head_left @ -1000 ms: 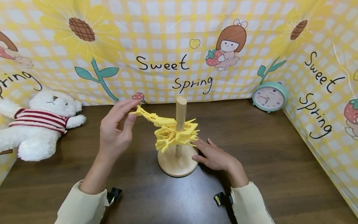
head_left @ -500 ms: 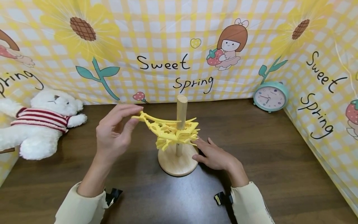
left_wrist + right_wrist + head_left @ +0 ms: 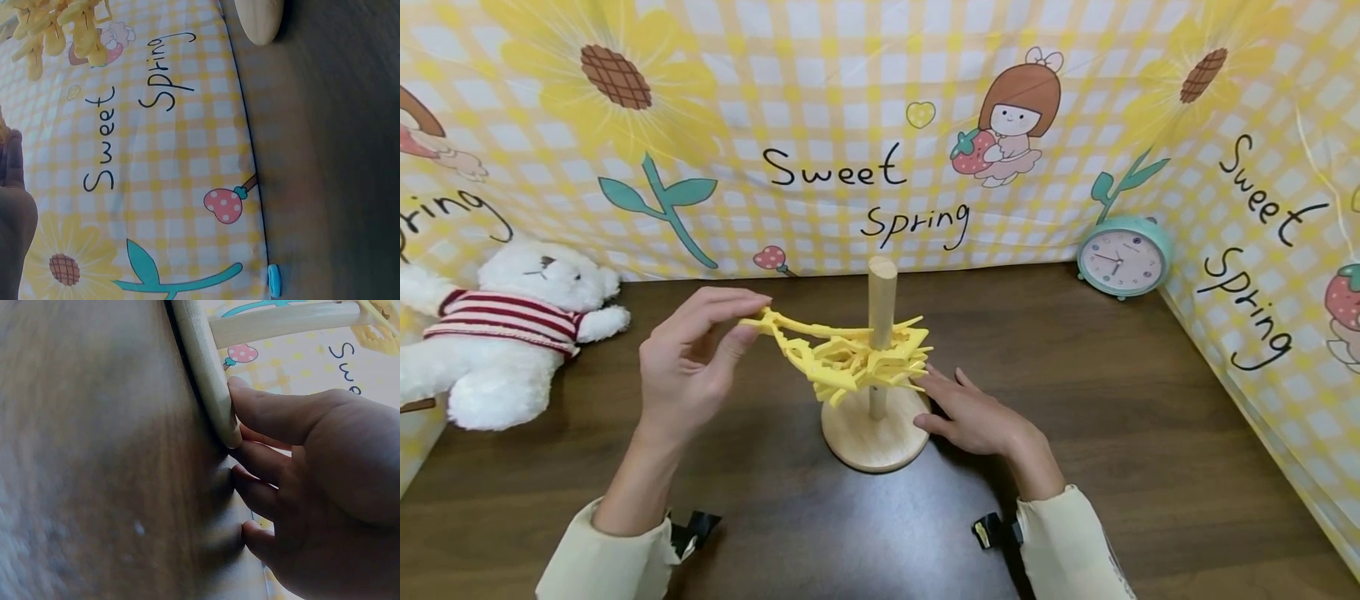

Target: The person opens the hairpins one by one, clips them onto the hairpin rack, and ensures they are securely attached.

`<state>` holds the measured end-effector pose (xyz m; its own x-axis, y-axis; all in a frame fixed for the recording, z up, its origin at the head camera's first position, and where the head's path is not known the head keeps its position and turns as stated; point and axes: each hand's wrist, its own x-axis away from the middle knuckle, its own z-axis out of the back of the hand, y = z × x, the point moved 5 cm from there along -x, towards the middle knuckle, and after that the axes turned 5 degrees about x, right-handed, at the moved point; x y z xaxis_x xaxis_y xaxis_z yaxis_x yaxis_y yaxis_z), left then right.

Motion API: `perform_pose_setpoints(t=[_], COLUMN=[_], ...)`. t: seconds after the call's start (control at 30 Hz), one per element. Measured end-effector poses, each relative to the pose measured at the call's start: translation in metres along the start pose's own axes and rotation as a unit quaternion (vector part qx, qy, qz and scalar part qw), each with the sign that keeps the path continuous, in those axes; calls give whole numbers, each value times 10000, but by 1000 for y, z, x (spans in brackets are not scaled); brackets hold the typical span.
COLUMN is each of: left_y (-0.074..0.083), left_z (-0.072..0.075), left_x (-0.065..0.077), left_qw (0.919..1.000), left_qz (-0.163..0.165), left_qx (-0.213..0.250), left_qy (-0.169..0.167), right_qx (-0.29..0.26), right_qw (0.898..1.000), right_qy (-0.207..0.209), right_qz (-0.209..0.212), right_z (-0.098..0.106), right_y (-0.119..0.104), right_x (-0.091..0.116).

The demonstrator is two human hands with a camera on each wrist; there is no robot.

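Observation:
A round wooden base (image 3: 850,446) with an upright post (image 3: 882,296) stands mid-table. Spiky yellow plastic pieces (image 3: 898,362) hang tangled around the post, above the base. My left hand (image 3: 685,371), left of the post, pinches the far end of a yellow piece (image 3: 797,327) between thumb and fingertips; two strands run from there to the bundle. In the left wrist view only part of that hand (image 3: 15,209) shows, at the left edge. My right hand (image 3: 981,417) holds the base's right rim. The right wrist view shows its thumb (image 3: 269,409) on the rim and other fingertips against the table.
A white teddy bear (image 3: 505,392) in a striped shirt lies at the left. At the back right stands a mint alarm clock (image 3: 1122,260). Yellow checked cloth (image 3: 835,83) with printed flowers walls the table's back and sides.
My left hand has moved left and slightly down with the pinched yellow piece, and the strands between it and the bundle have spread apart. My right hand has stayed at the base.

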<state>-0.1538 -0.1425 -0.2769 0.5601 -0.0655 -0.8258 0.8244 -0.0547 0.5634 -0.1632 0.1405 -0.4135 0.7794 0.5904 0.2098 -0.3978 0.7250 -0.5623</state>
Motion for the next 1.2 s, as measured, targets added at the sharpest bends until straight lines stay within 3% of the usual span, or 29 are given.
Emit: perform_pose_setpoints(t=[0.27,0.8,1.2], left_y=[-1,3,4], left_z=[3,-30,-42], left_x=[4,-3,0], left_qw=[9993,9959,9962], left_qz=[88,41,158], left_qx=[-365,-858,-682], left_qy=[-34,-271,-513], right_qx=[-14,37,113], right_qw=[10000,10000,9999], right_qy=[-44,32,57], right_qz=[-45,77,-22], right_z=[-1,0,-1], right_y=[0,-2,0], right_x=[0,-1,0])
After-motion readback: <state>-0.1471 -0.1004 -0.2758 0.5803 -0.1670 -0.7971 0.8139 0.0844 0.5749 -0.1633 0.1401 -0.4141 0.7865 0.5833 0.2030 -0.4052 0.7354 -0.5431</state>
